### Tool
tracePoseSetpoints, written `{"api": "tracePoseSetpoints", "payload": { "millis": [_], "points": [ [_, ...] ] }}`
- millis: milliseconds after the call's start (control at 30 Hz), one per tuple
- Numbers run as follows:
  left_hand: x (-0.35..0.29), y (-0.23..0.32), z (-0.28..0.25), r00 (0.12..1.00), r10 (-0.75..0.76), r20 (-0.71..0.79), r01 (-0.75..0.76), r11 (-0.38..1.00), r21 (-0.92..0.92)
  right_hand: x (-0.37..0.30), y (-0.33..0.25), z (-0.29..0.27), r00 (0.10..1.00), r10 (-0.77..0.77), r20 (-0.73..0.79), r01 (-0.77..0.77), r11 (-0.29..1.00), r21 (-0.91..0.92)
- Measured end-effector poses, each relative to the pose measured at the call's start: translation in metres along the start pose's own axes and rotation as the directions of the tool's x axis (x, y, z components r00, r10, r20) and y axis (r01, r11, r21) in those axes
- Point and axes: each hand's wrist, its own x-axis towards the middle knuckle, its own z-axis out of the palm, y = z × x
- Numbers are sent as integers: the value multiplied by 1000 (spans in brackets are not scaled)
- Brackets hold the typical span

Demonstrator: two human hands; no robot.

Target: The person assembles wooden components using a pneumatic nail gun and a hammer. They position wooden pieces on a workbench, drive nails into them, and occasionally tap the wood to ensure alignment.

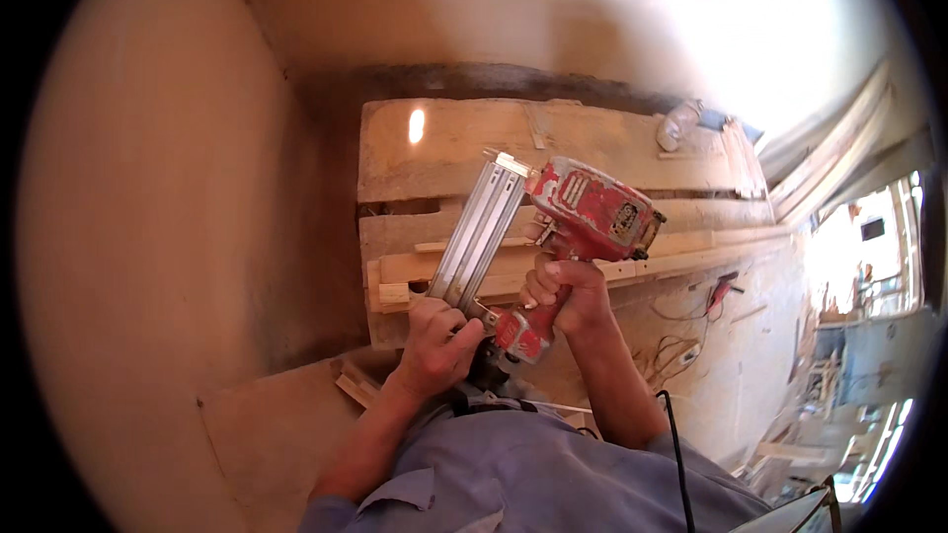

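Observation:
A worn red nail gun (597,209) with a long silver magazine (479,227) is held up in front of my body, above a wooden bench. My right hand (575,298) wraps round its handle, fingers close to the trigger. At the magazine's lower end, my left hand (436,345) is closed on the metal rail. The gun's head points up and away from me, and its nose meets the far end of the magazine. Light wooden strips (632,268) lie on the bench beneath the gun.
Behind the gun is a bench of wide planks (444,163) with gaps between them. A clear plastic bottle (679,125) lies at its far right. On the floor at right are a red-handled tool (723,291) and a coiled cord (674,355). Long boards (834,153) lean farther right. A bare wall (148,237) rises at left.

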Motion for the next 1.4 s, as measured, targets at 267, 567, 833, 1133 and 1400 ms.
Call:
{"api": "tracePoseSetpoints", "payload": {
  "millis": [267,567,833,1133,1400],
  "points": [
    [5,41,-8,993,-112,36,110,993,39,-35,-31,-49,966,-258,-12,255,945,206],
    [161,47,34,768,-602,218,639,704,-309,-43,-25,-82,943,-323,76,295,921,253],
    [191,9,68,440,-531,724,787,616,-27,-40,-23,-71,934,-354,55,339,922,188],
    [169,-4,78,572,-440,693,778,559,-287,-37,-24,-75,933,-353,76,331,920,209],
    [155,-13,84,630,-376,679,748,528,-402,-40,-25,-75,939,-340,46,336,938,87]
  ]
}}
